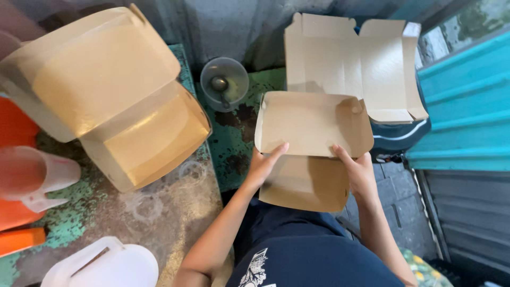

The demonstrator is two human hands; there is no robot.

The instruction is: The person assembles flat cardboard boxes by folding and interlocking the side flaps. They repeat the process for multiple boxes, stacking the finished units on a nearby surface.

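The brown paper food box (312,127) sits open between my two hands, just in front of my body and above my lap, its tray half turned up toward me and its lid flap (305,183) hanging down beneath. My left hand (263,165) pinches the near left edge, thumb laid inside the rim and the other fingers hidden under the card; my right hand (358,170) does the same on the near right edge, thumb over the lip. I judge I hold it by both corners so the thin card keeps its shape and does not fold shut. Just behind it, an unfolded flat box blank (353,64) lies spread on a dark seat-like thing (398,135), touching the far rim of my box. To my left, on the worn green table (106,207), two bigger paper boxes (111,95) are stacked tilted, near a clear plastic jug (37,178) and a white container (103,266). A small clear cup with a spoon (224,83) stands farther back.
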